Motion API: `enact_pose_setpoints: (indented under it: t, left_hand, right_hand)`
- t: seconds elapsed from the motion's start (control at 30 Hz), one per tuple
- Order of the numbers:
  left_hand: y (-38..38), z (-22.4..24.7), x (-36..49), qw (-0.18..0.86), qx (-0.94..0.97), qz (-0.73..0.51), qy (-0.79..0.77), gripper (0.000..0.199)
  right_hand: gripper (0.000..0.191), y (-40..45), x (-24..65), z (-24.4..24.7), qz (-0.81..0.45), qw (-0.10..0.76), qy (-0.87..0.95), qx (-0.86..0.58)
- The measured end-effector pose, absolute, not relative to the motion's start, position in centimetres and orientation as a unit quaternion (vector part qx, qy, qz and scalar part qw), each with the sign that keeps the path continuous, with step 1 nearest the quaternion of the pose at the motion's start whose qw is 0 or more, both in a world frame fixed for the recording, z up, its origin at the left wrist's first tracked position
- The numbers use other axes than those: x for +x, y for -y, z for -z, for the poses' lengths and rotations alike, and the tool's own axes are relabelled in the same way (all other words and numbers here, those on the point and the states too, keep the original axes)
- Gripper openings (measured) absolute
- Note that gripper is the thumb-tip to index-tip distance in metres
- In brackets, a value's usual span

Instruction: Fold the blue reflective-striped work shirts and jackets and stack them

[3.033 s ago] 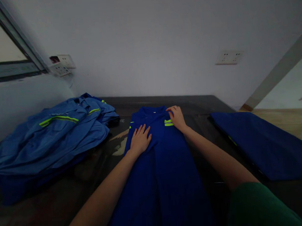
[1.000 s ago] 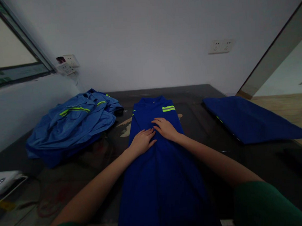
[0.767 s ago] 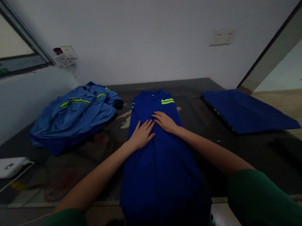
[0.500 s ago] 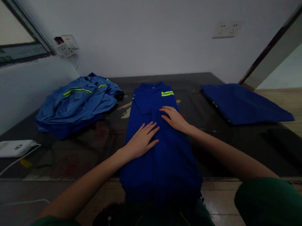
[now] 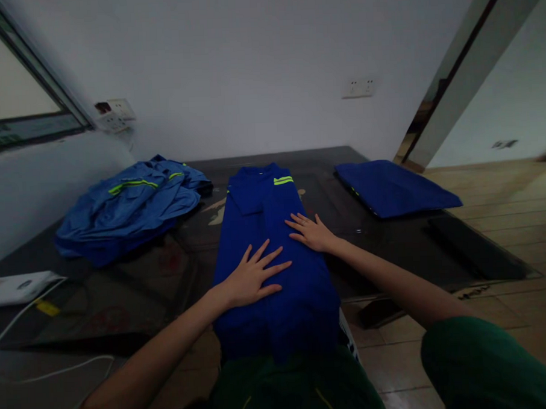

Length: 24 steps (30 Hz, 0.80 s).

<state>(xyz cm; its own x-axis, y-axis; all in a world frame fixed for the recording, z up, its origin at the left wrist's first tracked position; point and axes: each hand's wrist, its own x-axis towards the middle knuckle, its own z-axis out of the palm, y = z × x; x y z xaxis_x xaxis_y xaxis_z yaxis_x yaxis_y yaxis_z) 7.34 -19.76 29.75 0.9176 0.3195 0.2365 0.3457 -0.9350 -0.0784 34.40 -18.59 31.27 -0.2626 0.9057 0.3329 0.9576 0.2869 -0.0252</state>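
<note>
The shirt (image 5: 245, 239) lies in the middle of the table (image 5: 145, 288), its near end past the edge. On it rest the left hand (image 5: 251, 279) and, farther and to the right, the right hand (image 5: 311, 233), both spread wide, gripping nothing.

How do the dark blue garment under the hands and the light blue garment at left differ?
The dark blue cloth garment lies mostly smooth; the light blue cloth garment lies crumpled. The left hand and right hand touch the dark one, not the light. Both show yellow-green stripes.
</note>
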Motion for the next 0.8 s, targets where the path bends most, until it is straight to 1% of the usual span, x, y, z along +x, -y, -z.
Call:
enact_pose_setpoints:
  t: [0.07, 0.17, 0.23, 0.33, 0.43, 0.5, 0.57, 0.67, 0.73, 0.8]
  left_hand:
    - [20.2, -29.7, 7.3, 0.071, -0.976, 0.117, 0.172, 0.056]
    - [21.7, -29.1, 7.4, 0.076, -0.972, 0.14, 0.176, 0.055]
    - [23.1, -28.7, 7.5, 0.056, -0.964, 0.171, 0.194, 0.057]
    - [24.6, -28.1, 7.5, 0.004, -0.92, 0.26, 0.294, 0.055]
    - [24.8, -27.7, 7.6, -0.078, -0.859, 0.32, 0.391, 0.055]
    - [24.5, -27.5, 7.8, -0.135, -0.841, 0.335, 0.403, 0.056]
    - [24.1, -27.4, 8.2, -0.198, -0.829, 0.346, 0.392, 0.054]
    - [23.9, -27.6, 8.8, -0.322, -0.794, 0.364, 0.365, 0.044]
    - [24.3, -28.0, 9.0, -0.415, -0.753, 0.376, 0.346, 0.036]
    - [25.0, -28.3, 9.0, -0.503, -0.705, 0.377, 0.329, 0.034]
  right_hand:
    - [0.054, 19.3, 34.2, -31.3, 0.091, 0.161, 0.786, -0.59]
    - [0.055, 21.5, 33.5, -30.8, 0.095, 0.209, 0.787, -0.572]
    - [0.051, 23.6, 33.0, -30.3, 0.097, 0.22, 0.8, -0.55]
    - [0.044, 26.8, 33.2, -29.2, 0.088, 0.23, 0.801, -0.546]
    - [0.036, 29.7, 34.3, -28.1, 0.08, 0.304, 0.752, -0.579]
    - [0.03, 31.5, 34.8, -27.3, 0.067, 0.352, 0.702, -0.616]
    - [0.029, 33.4, 34.8, -26.4, 0.032, 0.371, 0.656, -0.656]
    - [0.036, 36.2, 33.8, -24.9, -0.022, 0.353, 0.599, -0.719]
    - [0.047, 37.6, 33.0, -23.9, -0.056, 0.336, 0.577, -0.743]
    - [0.059, 38.3, 32.3, -22.9, -0.112, 0.347, 0.578, -0.73]
